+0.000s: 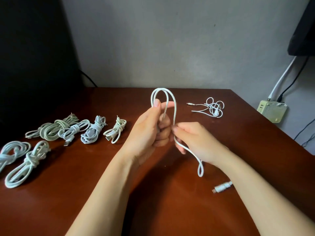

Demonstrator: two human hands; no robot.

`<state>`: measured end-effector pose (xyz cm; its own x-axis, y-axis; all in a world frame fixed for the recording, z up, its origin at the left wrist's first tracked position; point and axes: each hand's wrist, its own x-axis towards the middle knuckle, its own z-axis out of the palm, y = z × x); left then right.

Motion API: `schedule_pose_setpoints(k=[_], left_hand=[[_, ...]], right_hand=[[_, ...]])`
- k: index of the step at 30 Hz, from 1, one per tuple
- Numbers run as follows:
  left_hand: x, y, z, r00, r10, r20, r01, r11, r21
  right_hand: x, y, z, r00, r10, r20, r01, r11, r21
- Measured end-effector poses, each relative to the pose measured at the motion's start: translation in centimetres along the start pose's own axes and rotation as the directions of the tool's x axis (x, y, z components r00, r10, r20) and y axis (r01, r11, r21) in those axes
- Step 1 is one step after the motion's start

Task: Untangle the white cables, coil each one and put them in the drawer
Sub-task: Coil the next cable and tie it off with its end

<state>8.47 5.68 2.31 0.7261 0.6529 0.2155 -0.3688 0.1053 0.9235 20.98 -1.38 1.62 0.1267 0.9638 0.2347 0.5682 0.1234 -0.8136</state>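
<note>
I am coiling one cable (172, 99) and am about midway through the winding. My left hand (148, 132) holds it up above the table (102, 193). Two turns stand in a tall, narrow arch, with my thumb pressing them against my curled fingers and my forefinger stretched out across the arch. My right hand (196, 140) pinches the loose strand just beside the left fingers, thumb and fingertips closed on it. From there the tail drops and makes a small loop by my right wrist. It seems to end in the plug (222, 186) lying on the table. Next, I judge, I must bring this tail up and over for another turn, keeping it flat and untwisted, then bind the last bit round the middle. The cable is thin, smooth, white and looks springy. Several tied coils (92, 131) lie at my left, and one tangle (214, 108) waits far right. The drawer is not in view.
</note>
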Motion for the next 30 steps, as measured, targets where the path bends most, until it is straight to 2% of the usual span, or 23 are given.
schedule_pose_setpoints(k=[4, 7, 12, 15, 18, 21, 25, 27, 28, 30], left_hand=[[0.0, -0.1, -0.3, 0.998, -0.005, -0.057, 0.013, 0.991, 0.131], [0.0, -0.4, -0.4, 0.997, -0.035, -0.067, 0.048, 0.979, 0.199], [0.3, -1.1, -0.5, 0.994, -0.064, -0.091, 0.081, 0.976, 0.201], [0.7, -1.3, -0.8, 0.982, -0.048, -0.183, 0.077, 0.985, 0.155], [1.1, -1.7, -1.5, 0.949, -0.012, -0.316, 0.056, 0.99, 0.131], [1.2, -1.8, -2.1, 0.915, 0.01, -0.404, 0.044, 0.991, 0.123], [1.3, -2.5, -2.7, 0.896, 0.121, -0.428, 0.072, 0.91, 0.408], [1.2, -2.6, -2.5, 0.904, 0.123, -0.409, 0.085, 0.887, 0.454], [1.1, -2.5, -2.4, 0.911, 0.099, -0.4, 0.09, 0.899, 0.429], [1.0, -2.1, -2.0, 0.93, -0.002, -0.369, 0.101, 0.963, 0.25]], right_hand=[[-0.3, -0.3, -0.6, 0.975, 0.073, 0.209, -0.1, 0.988, 0.122], [-0.6, -0.6, -0.7, 0.94, 0.106, 0.323, -0.145, 0.985, 0.098], [-0.8, -1.0, -0.6, 0.911, 0.172, 0.374, -0.198, 0.98, 0.033], [-0.9, -1.2, -1.1, 0.885, 0.231, 0.404, -0.251, 0.968, -0.005], [-1.0, -1.1, -1.3, 0.899, 0.251, 0.358, -0.213, 0.967, -0.143], [-1.1, -1.2, -1.2, 0.956, 0.171, 0.239, -0.115, 0.966, -0.233], [-0.9, -0.6, -1.5, 1.0, -0.012, -0.003, 0.01, 0.956, -0.293], [-0.8, -0.3, -1.6, 0.996, -0.063, -0.068, 0.037, 0.943, -0.329], [-0.8, -0.2, -1.6, 0.994, -0.076, -0.077, 0.044, 0.934, -0.355], [-0.8, -0.1, -1.5, 0.994, -0.092, -0.061, 0.059, 0.912, -0.407]])
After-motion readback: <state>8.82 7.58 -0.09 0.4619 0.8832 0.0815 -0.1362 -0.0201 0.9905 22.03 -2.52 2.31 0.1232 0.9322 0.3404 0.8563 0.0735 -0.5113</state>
